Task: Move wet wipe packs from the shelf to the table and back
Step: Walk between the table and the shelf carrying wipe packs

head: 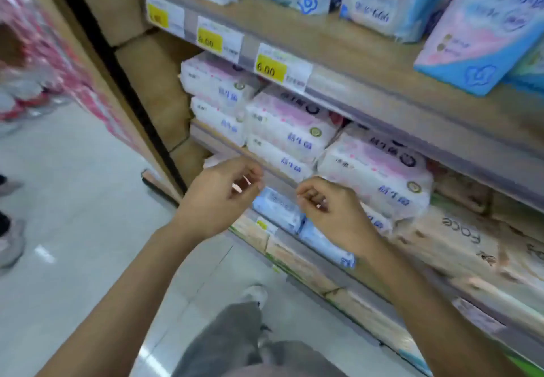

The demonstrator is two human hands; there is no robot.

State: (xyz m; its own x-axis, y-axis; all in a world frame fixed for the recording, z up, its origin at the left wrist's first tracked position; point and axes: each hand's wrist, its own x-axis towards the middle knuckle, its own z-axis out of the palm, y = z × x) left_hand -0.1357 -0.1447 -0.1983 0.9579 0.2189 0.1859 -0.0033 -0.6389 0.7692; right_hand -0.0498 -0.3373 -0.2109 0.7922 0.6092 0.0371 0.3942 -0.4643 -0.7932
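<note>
White and pink wet wipe packs (290, 129) lie stacked in three piles on the middle shelf (223, 141), with the rightmost pile (379, 170) nearest my right hand. My left hand (220, 194) hovers just in front of the shelf edge, fingers loosely curled, holding nothing. My right hand (329, 209) hangs beside it, below the right pile, fingers loosely curled and empty. Neither hand touches a pack.
Blue packs (279, 209) lie on the shelf below. Larger blue and pink packs (482, 29) stand on the top shelf above yellow price tags (269, 67). Beige tissue packs (459, 241) fill the lower right. A cardboard side panel (153, 82) bounds the shelf's left; white floor lies beyond.
</note>
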